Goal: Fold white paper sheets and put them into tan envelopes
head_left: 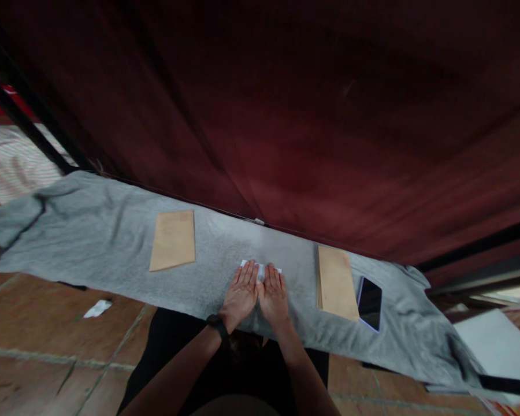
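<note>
My left hand [241, 293] lies flat, fingers stretched forward, on a small white paper [261, 271] at the near middle of the grey cloth [216, 237]. Beside it, my right hand [273, 296] presses flat on the same paper, the thumbs close together. Most of the paper is hidden under both hands; only its far edge and a strip between the fingers show. One brown envelope [173, 240] rests off to the left. To the right is a small stack of brown envelopes [337, 282], with a phone [370, 304] touching its right side.
A dark red curtain [286, 144] hangs just behind the cloth-covered surface. Dark metal bars [30, 115] stand at the left. A scrap of white paper [97, 308] lies on the tiled floor [56, 329]. A white board [494, 346] is at the lower right.
</note>
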